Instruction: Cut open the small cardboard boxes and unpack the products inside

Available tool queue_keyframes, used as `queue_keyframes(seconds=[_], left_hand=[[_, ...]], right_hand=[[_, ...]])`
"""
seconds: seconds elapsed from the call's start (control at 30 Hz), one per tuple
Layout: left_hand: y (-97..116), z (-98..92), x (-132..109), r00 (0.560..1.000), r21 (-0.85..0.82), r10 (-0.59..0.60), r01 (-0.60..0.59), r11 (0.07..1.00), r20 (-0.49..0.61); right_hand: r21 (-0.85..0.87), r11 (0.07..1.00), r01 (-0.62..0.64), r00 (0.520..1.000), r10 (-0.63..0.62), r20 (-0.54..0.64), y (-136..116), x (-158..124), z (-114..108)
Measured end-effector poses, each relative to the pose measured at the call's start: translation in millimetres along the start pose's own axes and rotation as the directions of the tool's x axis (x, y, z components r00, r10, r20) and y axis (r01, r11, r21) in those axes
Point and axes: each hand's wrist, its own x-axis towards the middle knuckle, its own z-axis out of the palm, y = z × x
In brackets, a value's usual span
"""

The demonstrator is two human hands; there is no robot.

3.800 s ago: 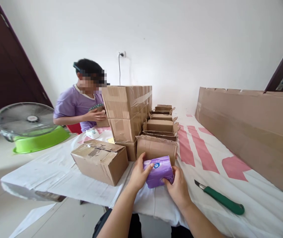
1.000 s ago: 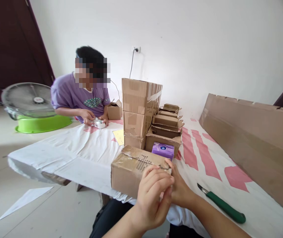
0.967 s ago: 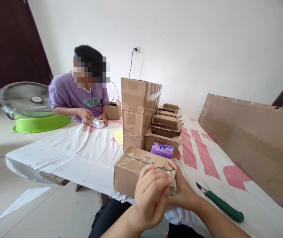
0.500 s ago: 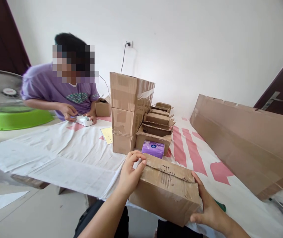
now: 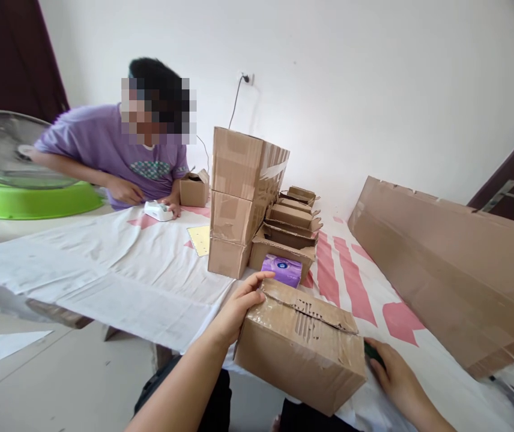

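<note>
A cardboard box [image 5: 299, 336] with torn, perforated tape across its closed top sits at the table's near edge, in front of me. My left hand [image 5: 239, 309] grips its upper left corner, thumb on the top. Beside the box's right end, my right hand [image 5: 390, 372] is closed around a dark green object [image 5: 374, 353]; its kind is mostly hidden by the fingers and the box. Just behind the box lies a purple soft pack [image 5: 283, 270] with a blue logo, partly covered by the box.
Three closed boxes [image 5: 232, 219] form a stack behind my left hand, with a row of open boxes [image 5: 281, 246] to its right. A large cardboard panel [image 5: 446, 258] stands on the right. Across the table, a person in purple [image 5: 117, 144] handles a white device [image 5: 158, 210].
My right hand has left the box's right end and closed on the dark green object beside it. My left hand stays on the box. The view has shifted slightly.
</note>
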Motion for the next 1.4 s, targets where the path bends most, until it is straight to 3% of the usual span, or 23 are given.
queue_keyframes(seconds=[0.13,0.27,0.4,0.47,0.53,0.67,0.87,1.17,1.4], left_hand=[[-0.8,0.2,3.1,1.0,-0.063,-0.025,0.025,0.998,-0.01],[-2.8,-2.1,4.6,1.0,-0.052,-0.006,0.007,0.999,0.02],[-5.7,-3.3,4.8,0.998,-0.013,0.05,-0.05,0.999,0.022],[-6.6,-3.6,5.0,0.997,-0.004,0.067,-0.067,0.998,0.027],[-7.2,-4.3,5.4,0.995,0.004,0.089,-0.089,0.996,0.033],[-7.9,-5.8,6.7,0.988,0.037,0.156,-0.156,0.987,0.017],[-8.6,-6.6,8.2,0.99,0.056,0.142,-0.143,0.988,0.019],[-9.5,-7.5,7.3,0.987,0.094,0.158,-0.16,0.983,0.028],[-7.2,-3.2,6.6,0.997,0.007,0.077,-0.077,0.997,0.028]], right_hand=[[-0.049,0.995,0.091,0.981,-0.097,-0.165,-33.0,37.6,-36.5],[-0.094,0.938,0.334,0.901,-0.347,-0.26,-110.0,66.6,-76.0],[-0.079,0.788,0.611,0.789,-0.614,-0.016,-193.3,73.2,-89.1],[-0.092,0.72,0.688,0.726,-0.683,0.078,-220.8,71.9,-84.4],[-0.157,0.694,0.703,0.711,-0.692,0.123,-235.7,70.1,-75.7],[-0.319,0.676,0.664,0.74,-0.656,0.148,-240.1,65.9,-60.5],[-0.418,0.62,0.664,0.725,-0.67,0.159,-229.7,51.3,-63.2],[-0.388,0.715,0.582,0.814,-0.513,0.274,-186.3,41.8,-105.6],[-0.375,0.776,0.507,0.862,-0.444,0.246,-153.1,23.3,-143.7]])
